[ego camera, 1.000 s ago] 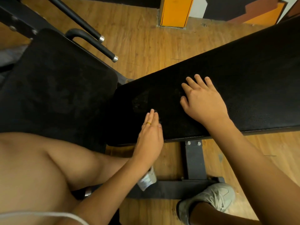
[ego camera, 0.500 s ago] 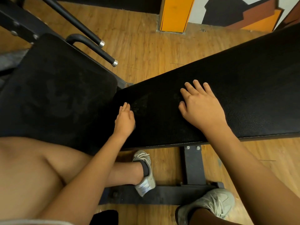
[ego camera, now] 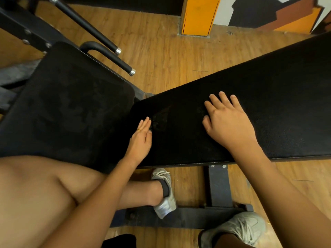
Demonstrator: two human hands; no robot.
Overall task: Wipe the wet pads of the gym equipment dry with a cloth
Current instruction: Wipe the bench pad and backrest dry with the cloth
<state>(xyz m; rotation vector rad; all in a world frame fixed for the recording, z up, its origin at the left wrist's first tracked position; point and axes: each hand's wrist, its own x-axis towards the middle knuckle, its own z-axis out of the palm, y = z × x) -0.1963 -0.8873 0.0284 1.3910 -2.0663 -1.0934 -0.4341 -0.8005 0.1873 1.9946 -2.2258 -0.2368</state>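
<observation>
Below the camera, the long bench pad (ego camera: 268, 108) is running from its narrow end near the middle of the view out toward the right edge and rising there; its long axis is lying left to right across the person's reach. A second, squarer seat pad (ego camera: 68, 108) is sitting just beside that narrow end, to the left. Both hands are already lying on the long pad, so the coming wipe is turning on travel along that axis. The right hand (ego camera: 227, 124) is resting palm down with fingers spread, well in from the pad's near edge. The left hand (ego camera: 141, 138) is lying nearer the narrow end, fingers straight and pressed together, its edge touching the pad close to the near edge. Between the two hands a dull, smeared patch (ego camera: 160, 120) is showing, probably moisture. No cloth is appearing in either hand or anywhere in view, so the left hand, being nearer the patch, is judged the likelier one to wipe it.
</observation>
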